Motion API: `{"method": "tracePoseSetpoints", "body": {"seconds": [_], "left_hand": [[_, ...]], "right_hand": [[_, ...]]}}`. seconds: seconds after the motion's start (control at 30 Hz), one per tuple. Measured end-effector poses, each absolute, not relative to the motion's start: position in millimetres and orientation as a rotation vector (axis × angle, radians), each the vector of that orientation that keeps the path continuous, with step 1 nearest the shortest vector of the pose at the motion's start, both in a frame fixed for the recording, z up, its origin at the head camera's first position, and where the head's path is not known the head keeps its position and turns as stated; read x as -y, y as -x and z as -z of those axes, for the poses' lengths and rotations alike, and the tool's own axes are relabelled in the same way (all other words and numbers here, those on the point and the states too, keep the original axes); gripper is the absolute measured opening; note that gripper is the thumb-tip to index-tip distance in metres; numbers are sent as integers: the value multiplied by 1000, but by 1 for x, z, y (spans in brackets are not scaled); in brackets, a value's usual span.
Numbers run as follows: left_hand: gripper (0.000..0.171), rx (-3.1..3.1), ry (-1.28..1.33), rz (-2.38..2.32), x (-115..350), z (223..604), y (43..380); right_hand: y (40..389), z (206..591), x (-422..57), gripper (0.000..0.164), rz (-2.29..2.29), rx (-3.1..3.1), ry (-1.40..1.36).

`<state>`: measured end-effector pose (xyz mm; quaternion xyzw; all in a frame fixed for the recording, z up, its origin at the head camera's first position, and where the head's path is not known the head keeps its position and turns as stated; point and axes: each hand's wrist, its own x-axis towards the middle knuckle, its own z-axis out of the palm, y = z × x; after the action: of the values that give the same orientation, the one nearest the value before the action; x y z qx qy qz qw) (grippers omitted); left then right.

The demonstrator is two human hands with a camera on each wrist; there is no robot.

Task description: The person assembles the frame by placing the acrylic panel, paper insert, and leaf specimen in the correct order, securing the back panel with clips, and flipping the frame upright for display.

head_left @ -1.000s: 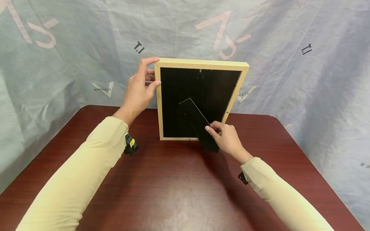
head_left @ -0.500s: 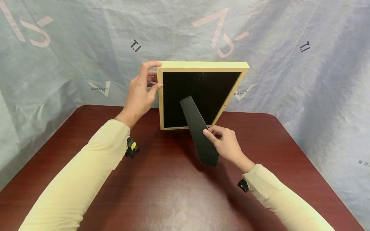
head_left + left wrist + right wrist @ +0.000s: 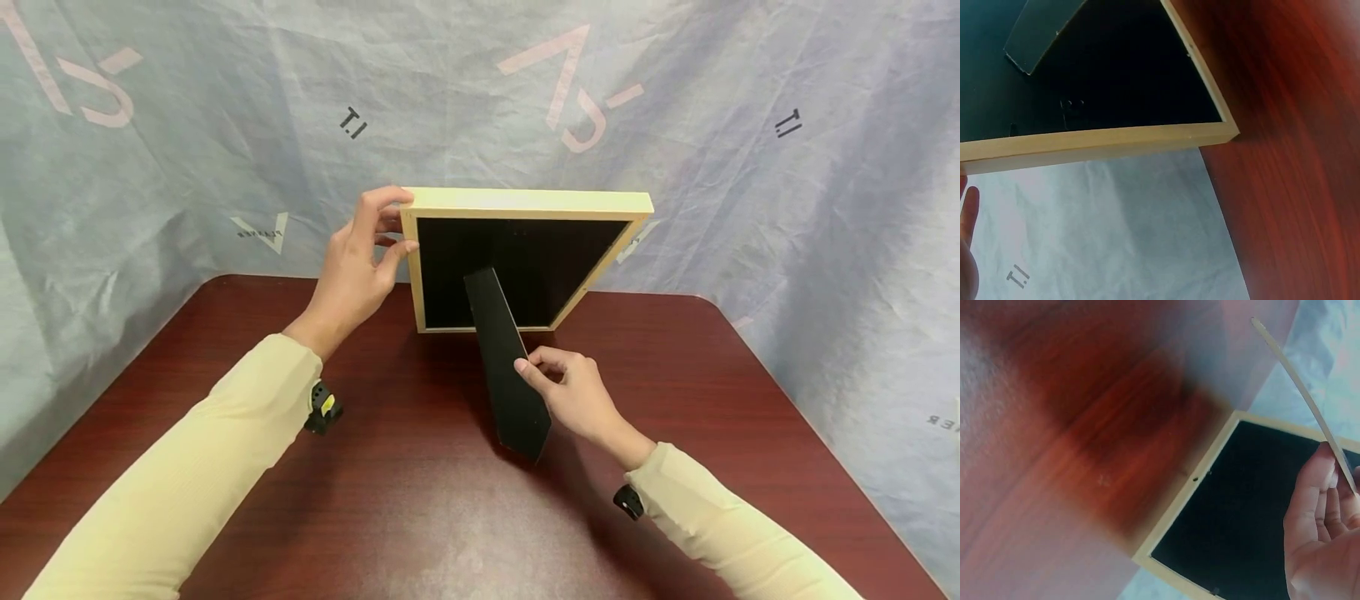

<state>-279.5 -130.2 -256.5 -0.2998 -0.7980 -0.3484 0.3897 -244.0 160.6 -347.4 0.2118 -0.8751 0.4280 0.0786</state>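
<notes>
A picture frame with a pale wood border and black backing stands tilted on the table, its back facing me. My left hand grips its upper left corner, forefinger along the top edge and thumb on the rear of the border. From the backing a black easel leg slants out toward me, and my right hand pinches its right edge between thumb and fingers. Seen edge-on in the right wrist view, the easel leg stands well away from the backing. Only a few left fingertips show in the left wrist view.
The dark red wooden table has rounded far corners. Behind it and along both sides hangs a grey printed cloth. Black wrist cameras sit at the cuffs of both pale sleeves.
The frame's top has tipped toward me, showing more of its upper edge. The easel leg has swung farther out from the backing, and both hands have come lower with frame and leg.
</notes>
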Motion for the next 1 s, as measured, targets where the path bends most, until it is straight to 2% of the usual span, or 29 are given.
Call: {"method": "tracePoseSetpoints", "body": {"seconds": [1.0], "left_hand": [[50, 2006, 799, 794, 127, 284, 267]], "right_hand": [[241, 374, -164, 22, -1466, 2672, -619]]}}
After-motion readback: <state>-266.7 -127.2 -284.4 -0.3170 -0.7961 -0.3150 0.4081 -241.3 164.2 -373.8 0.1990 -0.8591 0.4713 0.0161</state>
